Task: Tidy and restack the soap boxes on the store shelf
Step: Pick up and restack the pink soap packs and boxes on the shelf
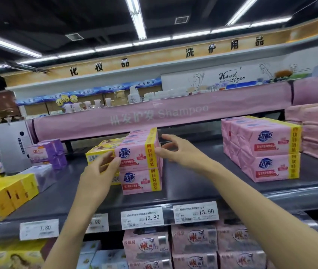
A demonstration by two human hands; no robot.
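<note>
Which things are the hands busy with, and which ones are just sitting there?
Busy with:
left hand
right hand
top pink soap pack
pink soap pack under it

Just sitting there:
price tags
pink Shampoo banner
ceiling lights

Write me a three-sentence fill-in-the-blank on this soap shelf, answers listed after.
The pink stack flanked by the left hand and right hand is ___ packs high.
The left hand touches that stack's ___ pack.
The box just left of the stack is ___ in colour.
Missing words: two; upper; yellow.
</note>
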